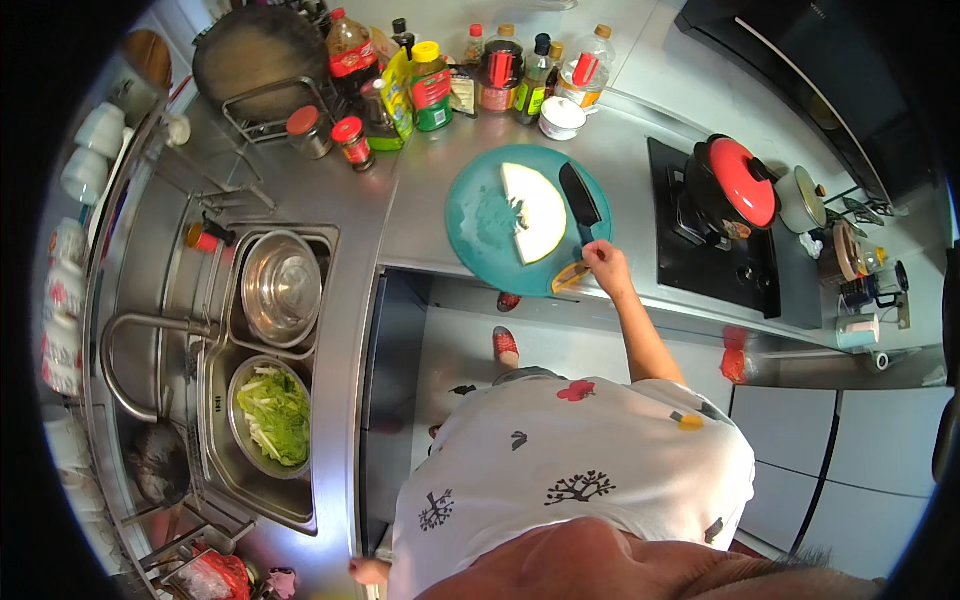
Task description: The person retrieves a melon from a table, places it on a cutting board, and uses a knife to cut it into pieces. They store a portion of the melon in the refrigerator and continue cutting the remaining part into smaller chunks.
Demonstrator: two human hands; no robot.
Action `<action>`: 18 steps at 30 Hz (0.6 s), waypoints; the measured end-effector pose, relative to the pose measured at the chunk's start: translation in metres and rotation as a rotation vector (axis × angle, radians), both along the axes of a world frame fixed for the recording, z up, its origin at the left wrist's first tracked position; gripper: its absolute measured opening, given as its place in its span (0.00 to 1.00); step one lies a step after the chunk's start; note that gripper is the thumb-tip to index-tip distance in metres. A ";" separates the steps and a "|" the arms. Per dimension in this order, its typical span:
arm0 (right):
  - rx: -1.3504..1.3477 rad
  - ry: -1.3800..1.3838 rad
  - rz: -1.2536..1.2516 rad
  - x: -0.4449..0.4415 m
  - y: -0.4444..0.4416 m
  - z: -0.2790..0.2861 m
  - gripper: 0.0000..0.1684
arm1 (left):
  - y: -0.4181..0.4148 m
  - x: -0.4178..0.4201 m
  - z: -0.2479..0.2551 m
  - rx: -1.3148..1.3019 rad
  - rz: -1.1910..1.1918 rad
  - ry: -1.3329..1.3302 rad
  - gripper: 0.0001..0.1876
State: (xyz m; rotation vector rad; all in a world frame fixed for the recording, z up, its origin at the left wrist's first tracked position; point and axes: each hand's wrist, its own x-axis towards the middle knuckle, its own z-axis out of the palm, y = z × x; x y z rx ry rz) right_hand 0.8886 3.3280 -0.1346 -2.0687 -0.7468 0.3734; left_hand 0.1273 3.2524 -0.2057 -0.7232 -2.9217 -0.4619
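My right hand point(606, 264) is at the front right edge of a round green cutting board point(480, 259), its fingers curled beside the handle end of a black-bladed kitchen knife point(580, 193). Whether they grip the handle cannot be told. The knife lies on the board's right side, blade away from me. Left of it lies a thick half-round slice of white-fleshed melon point(544, 214) with thin pale rind and a ragged inner edge. An orange-edged handle opening point(570, 277) shows at the board's near rim. My left hand point(367, 571) is low by the left counter's edge, mostly hidden.
At left, a double sink holds a metal bowl point(281, 289) and a colander of cut leafy greens point(274, 416). Bottles and jars point(431, 86) line the back counter, with a lidded white bowl point(562, 118). A red-lidded pot point(739, 184) stands on the gas hob point(712, 262) at right.
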 end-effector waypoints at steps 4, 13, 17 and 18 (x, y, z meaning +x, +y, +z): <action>-0.037 -0.003 -0.042 0.045 -0.004 -0.020 0.07 | 0.103 0.094 0.012 0.249 -0.399 -0.061 0.19; 0.148 -0.116 0.101 0.050 0.044 -0.002 0.08 | 0.259 0.503 0.058 0.162 -1.480 -1.009 0.13; 0.090 -0.031 0.098 0.054 0.072 0.010 0.12 | 0.261 0.596 0.074 -0.397 -1.454 -1.150 0.28; 0.060 -0.063 0.124 0.056 0.071 0.011 0.14 | 0.260 0.608 0.076 -0.472 -1.432 -1.196 0.30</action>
